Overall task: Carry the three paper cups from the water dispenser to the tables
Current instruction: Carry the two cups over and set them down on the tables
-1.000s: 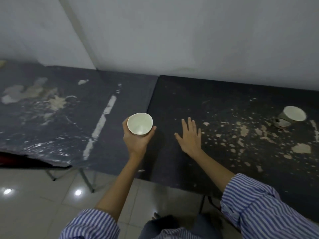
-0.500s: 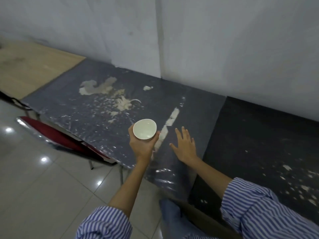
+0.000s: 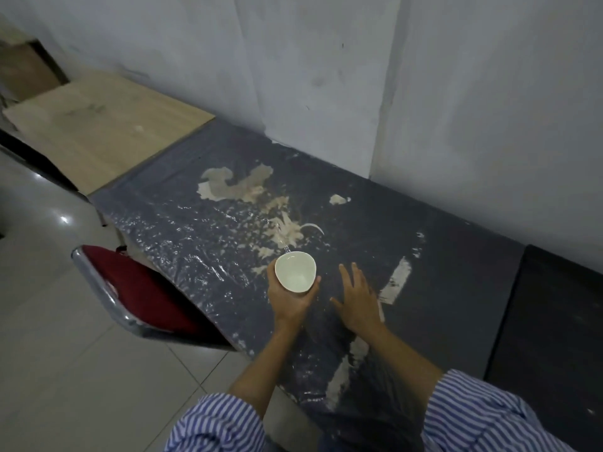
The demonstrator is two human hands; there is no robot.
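Observation:
A white paper cup (image 3: 295,271) stands upright in my left hand (image 3: 290,300), which grips it from below and around the sides, held over the grey table (image 3: 202,230) with peeling, flaking covering. The cup looks empty inside. My right hand (image 3: 357,303) is spread flat, fingers apart, just right of the cup over the same table, and holds nothing. No other cup and no water dispenser are in view.
A red-seated chair (image 3: 137,295) with a chrome frame sits tucked at the grey table's near left edge. A light wooden table (image 3: 98,125) adjoins on the far left, a black table (image 3: 554,321) on the right. White wall behind, tiled floor (image 3: 65,370) at left.
The view has swung left along the row of tables: the black table with another cup has left the frame, and the grey table, chair and wooden table have come in. Both hands keep their poses.

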